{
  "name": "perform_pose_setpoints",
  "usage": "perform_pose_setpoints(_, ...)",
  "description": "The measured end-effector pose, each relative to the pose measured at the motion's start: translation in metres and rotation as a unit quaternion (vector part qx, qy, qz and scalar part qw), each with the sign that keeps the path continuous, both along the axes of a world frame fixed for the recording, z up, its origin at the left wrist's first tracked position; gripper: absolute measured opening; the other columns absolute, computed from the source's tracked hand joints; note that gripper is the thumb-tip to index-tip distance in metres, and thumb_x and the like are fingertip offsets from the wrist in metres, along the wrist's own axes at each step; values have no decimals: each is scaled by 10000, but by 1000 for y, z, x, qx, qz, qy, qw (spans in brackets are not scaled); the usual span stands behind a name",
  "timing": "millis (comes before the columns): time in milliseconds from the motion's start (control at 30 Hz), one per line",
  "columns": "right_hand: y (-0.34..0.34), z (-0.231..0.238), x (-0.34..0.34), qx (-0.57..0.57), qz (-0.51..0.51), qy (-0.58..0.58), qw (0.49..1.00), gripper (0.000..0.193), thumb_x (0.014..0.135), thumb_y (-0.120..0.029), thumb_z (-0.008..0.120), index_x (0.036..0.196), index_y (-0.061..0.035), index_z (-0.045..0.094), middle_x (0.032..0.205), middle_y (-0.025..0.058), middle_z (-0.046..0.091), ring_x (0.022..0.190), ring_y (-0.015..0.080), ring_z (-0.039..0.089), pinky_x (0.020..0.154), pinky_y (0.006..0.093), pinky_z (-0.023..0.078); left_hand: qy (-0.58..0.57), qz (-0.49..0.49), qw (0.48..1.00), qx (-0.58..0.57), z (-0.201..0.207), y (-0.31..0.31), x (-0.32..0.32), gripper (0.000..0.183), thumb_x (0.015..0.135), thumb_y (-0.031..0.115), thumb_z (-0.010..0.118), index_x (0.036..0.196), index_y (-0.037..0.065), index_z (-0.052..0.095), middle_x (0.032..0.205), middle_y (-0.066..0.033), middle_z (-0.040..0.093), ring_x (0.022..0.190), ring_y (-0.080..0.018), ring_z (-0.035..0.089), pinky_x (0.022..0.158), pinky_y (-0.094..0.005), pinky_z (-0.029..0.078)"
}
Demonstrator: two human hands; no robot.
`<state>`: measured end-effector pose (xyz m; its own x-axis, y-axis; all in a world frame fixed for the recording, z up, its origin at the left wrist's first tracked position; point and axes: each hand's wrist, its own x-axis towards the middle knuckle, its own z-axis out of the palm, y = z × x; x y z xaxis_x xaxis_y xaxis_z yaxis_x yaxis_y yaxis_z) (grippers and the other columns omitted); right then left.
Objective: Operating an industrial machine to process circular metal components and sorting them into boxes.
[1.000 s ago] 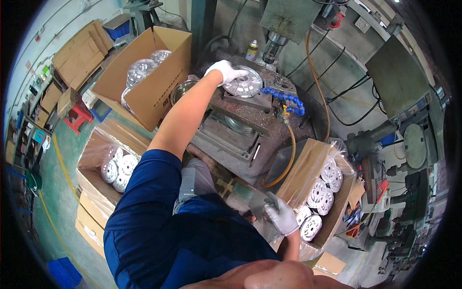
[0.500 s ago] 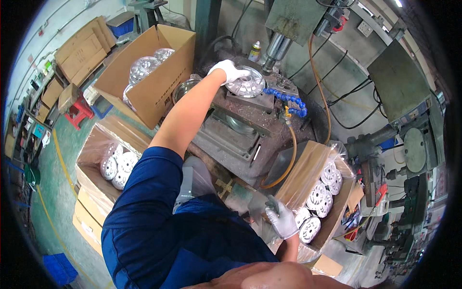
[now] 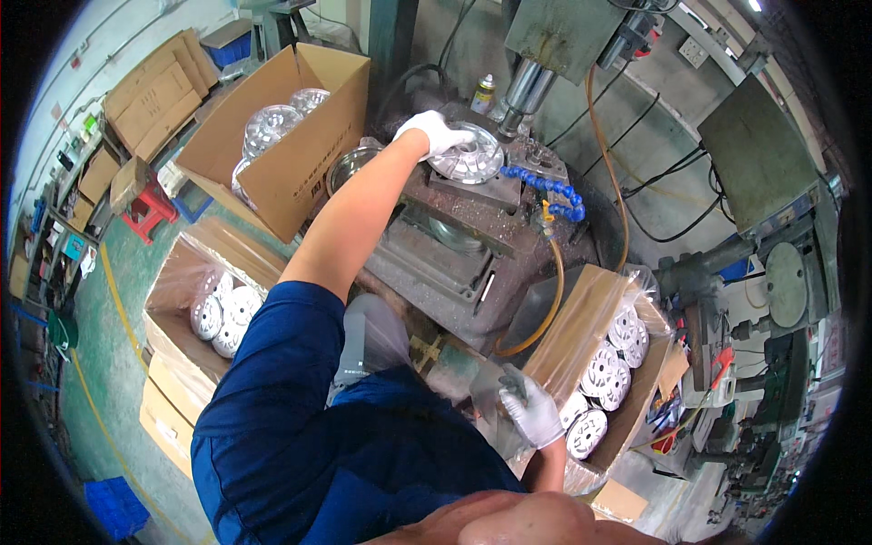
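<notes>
My left hand (image 3: 438, 136), in a white glove, reaches to the machine bed and grips the near-left rim of a shiny, spoked, wheel-shaped metal disc (image 3: 474, 162). The disc lies flat on a metal block below the machine's steel spindle (image 3: 527, 91). A blue segmented coolant hose (image 3: 554, 188) points at its right side. My right hand (image 3: 534, 416), also gloved, is low by the machine's front, beside the right-hand carton. Its fingers look curled around something greyish that I cannot make out.
An open carton (image 3: 300, 168) with shiny discs stands left of the machine. Below it is a plastic-lined carton (image 3: 173, 313) of discs; another plastic-lined carton (image 3: 568, 318) stands at right. A spray can (image 3: 482, 94) stands behind the disc. An orange hose (image 3: 556, 300) hangs down in front.
The machine and the cartons have shifted slightly in the view. My left hand keeps its place on the disc, and my right hand stays low beside the carton.
</notes>
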<state>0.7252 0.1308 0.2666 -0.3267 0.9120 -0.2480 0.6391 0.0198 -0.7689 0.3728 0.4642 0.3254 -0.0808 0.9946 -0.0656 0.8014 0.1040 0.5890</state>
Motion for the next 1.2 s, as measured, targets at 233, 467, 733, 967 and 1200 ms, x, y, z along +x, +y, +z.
perform_pose_setpoints(233, 1, -6, 4, 17, 12, -17, 1000, 507, 909, -237, 629, 1350, -27, 493, 1106, 162, 660, 1018, 221, 642, 895, 329, 489, -3, 3, 1000, -13, 3, 3, -1, 880, 706, 653, 666, 1189, -80, 604, 1198, -252, 617, 1123, -346, 602, 952, -371, 457)
perform_pose_setpoints(467, 1, 7, 2, 24, -8, 13, 1000, 498, 910, -234, 624, 1345, -26, 497, 1108, 163, 663, 1014, 228, 648, 899, 334, 491, 10, -4, 1000, -9, 2, 6, -1, 876, 707, 660, 667, 1178, -76, 611, 1179, -251, 626, 1104, -342, 612, 942, -374, 462)
perform_pose_setpoints(733, -13, -9, 9, 25, -19, -2, 1000, 499, 923, -208, 621, 1358, -12, 475, 1148, 154, 648, 1040, 210, 632, 904, 329, 497, 2, -5, 1000, -2, 0, 6, -3, 862, 715, 642, 673, 1166, -91, 612, 1165, -265, 628, 1098, -349, 614, 934, -370, 465)
perform_pose_setpoints(967, -20, 6, 10, -8, -43, 14, 999, 498, 921, -189, 624, 1351, 10, 472, 1174, 174, 632, 1057, 214, 627, 906, 331, 499, 13, -19, 999, -33, -2, 11, -2, 863, 726, 672, 636, 1208, -44, 608, 1268, -231, 581, 1173, -333, 575, 982, -381, 446)
perform_pose_setpoints(1200, -24, 1, 14, 42, -25, -46, 998, 497, 907, -204, 644, 1340, -12, 495, 1144, 179, 647, 1057, 235, 639, 891, 338, 505, -56, 79, 990, 101, -15, 4, 3, 895, 792, 673, 567, 1259, -90, 527, 1274, -281, 551, 1203, -365, 537, 997, -388, 422)
